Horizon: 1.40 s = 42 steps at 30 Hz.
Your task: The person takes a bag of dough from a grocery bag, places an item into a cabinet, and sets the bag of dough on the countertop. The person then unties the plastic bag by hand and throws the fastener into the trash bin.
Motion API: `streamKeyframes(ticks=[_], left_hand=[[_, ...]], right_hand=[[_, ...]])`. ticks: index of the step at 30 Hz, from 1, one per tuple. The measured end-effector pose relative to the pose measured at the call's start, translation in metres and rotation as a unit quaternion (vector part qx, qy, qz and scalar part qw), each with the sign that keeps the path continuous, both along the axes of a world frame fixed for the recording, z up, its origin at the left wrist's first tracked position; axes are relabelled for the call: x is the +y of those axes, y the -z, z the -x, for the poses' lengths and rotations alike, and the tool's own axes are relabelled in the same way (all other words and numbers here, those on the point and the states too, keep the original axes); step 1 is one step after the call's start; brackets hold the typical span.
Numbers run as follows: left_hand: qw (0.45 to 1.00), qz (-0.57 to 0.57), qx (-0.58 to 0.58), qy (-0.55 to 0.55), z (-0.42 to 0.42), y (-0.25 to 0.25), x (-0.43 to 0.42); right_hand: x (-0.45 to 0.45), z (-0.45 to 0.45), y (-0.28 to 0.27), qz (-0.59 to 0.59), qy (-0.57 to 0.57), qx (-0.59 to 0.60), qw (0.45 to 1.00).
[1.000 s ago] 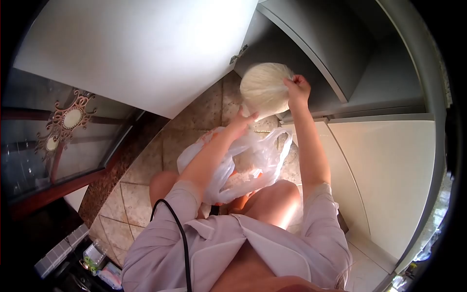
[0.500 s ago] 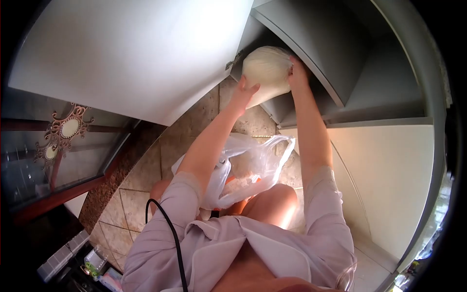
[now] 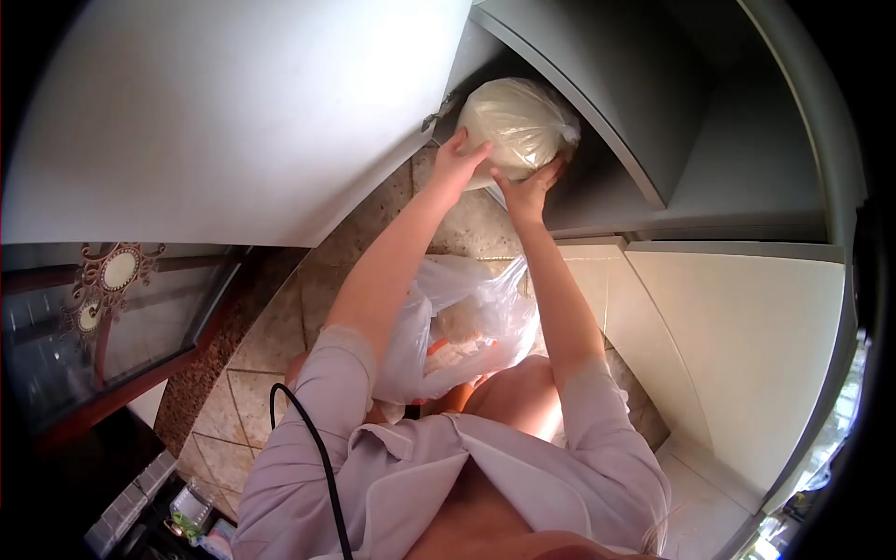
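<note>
A round, full plastic bag [image 3: 518,117] with pale cream contents is at the opening of the lower cabinet compartment, under a shelf. My left hand [image 3: 457,166] presses against its near left side, thumb pointing right. My right hand [image 3: 528,193] grips it at the lower right, with some fingers hidden beneath. What fills the bag cannot be made out. On the floor before my knees stands a translucent white carrier bag [image 3: 504,313], its mouth open, with orange-marked packages [image 3: 457,353] inside.
A large white cabinet door [image 3: 233,112] stands open on the left. The grey shelf edge [image 3: 597,121] runs just right of the bag. Cream cabinet panels [image 3: 747,327] are at the right, and a glass-fronted dark wood cabinet [image 3: 140,317] at the left. A black cable [image 3: 322,439] hangs by my left arm.
My right hand has shifted from the bag's far right side to its near lower right. The full bag has turned and moved slightly farther in, with its gathered plastic now visible.
</note>
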<state>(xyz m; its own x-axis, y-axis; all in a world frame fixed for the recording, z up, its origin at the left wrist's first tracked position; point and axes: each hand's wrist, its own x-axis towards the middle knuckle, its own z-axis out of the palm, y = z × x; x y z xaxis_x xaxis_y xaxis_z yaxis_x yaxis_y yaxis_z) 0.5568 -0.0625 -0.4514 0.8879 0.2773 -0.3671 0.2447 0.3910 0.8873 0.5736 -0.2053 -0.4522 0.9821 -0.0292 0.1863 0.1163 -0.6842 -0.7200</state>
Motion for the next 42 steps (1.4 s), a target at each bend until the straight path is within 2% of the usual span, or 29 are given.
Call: streamKeyframes(ticks=[1, 5, 7, 11, 13, 17, 18, 19, 21, 23, 25, 29, 31, 33, 34, 36, 38, 39, 40, 42], left_hand=[[1.0, -0.029, 0.0, -0.006, -0.006, 0.006, -0.001], [0.999, -0.02, -0.041, 0.018, -0.012, 0.016, -0.002], [0.999, 0.048, -0.005, 0.019, -0.006, -0.005, 0.005], [0.997, 0.058, -0.037, 0.029, -0.001, 0.004, 0.011], [0.995, 0.08, -0.055, 0.029, 0.002, -0.002, 0.005], [0.985, 0.136, -0.091, 0.052, 0.002, 0.007, -0.003], [0.984, 0.165, -0.043, 0.054, 0.004, 0.003, -0.008], [0.984, 0.165, -0.042, 0.051, 0.003, 0.002, -0.008], [0.987, 0.123, -0.04, 0.096, 0.004, 0.002, -0.017], [0.987, 0.118, -0.056, 0.099, 0.002, 0.005, -0.01], [0.98, 0.129, -0.007, 0.15, 0.009, -0.006, 0.0], [0.976, 0.134, 0.052, 0.161, 0.021, -0.014, 0.001], [0.983, -0.021, 0.068, 0.172, 0.047, -0.006, 0.009], [0.972, -0.056, 0.084, 0.212, 0.07, 0.012, 0.033], [0.958, -0.087, 0.1, 0.254, 0.084, 0.01, 0.045], [0.921, -0.231, 0.093, 0.299, 0.115, -0.01, 0.062], [0.927, -0.243, 0.068, 0.277, 0.15, -0.033, 0.072], [0.932, -0.255, 0.037, 0.257, 0.163, -0.045, 0.074], [0.939, -0.222, 0.05, 0.256, 0.176, -0.059, 0.075], [0.948, -0.187, 0.062, 0.251, 0.2, -0.092, 0.067]], right_hand=[[0.005, 0.001, -0.007, -0.028, 0.011, 0.023, 0.999], [0.006, -0.016, -0.004, -0.026, 0.001, 0.014, 1.0], [0.016, -0.017, -0.022, -0.022, -0.009, 0.037, 0.999], [0.03, -0.035, -0.03, -0.031, -0.023, 0.039, 0.999], [0.031, -0.043, -0.03, 0.035, -0.022, 0.053, 0.998], [0.024, -0.066, -0.027, 0.072, -0.048, 0.071, 0.994], [0.021, -0.078, -0.024, 0.07, -0.051, 0.068, 0.994], [0.016, -0.089, -0.021, 0.103, -0.092, 0.062, 0.989], [0.006, -0.087, -0.02, 0.141, -0.122, 0.064, 0.98], [0.016, -0.078, -0.045, 0.112, -0.08, 0.087, 0.987], [0.018, -0.078, -0.043, 0.087, -0.084, 0.101, 0.987], [0.003, -0.077, -0.034, 0.077, -0.116, 0.018, 0.99], [-0.006, -0.067, -0.029, 0.072, -0.141, -0.019, 0.987], [-0.013, -0.055, -0.028, -0.144, -0.06, 0.045, 0.987], [-0.014, -0.055, -0.024, -0.139, -0.053, 0.042, 0.988], [-0.011, -0.056, -0.017, -0.151, -0.064, 0.033, 0.986], [-0.008, -0.058, -0.011, -0.162, -0.076, 0.026, 0.984], [-0.005, -0.064, -0.01, -0.123, -0.067, 0.023, 0.99], [-0.004, -0.066, -0.009, -0.084, -0.056, 0.022, 0.995], [0.003, -0.062, -0.011, -0.091, -0.037, 0.02, 0.995]])
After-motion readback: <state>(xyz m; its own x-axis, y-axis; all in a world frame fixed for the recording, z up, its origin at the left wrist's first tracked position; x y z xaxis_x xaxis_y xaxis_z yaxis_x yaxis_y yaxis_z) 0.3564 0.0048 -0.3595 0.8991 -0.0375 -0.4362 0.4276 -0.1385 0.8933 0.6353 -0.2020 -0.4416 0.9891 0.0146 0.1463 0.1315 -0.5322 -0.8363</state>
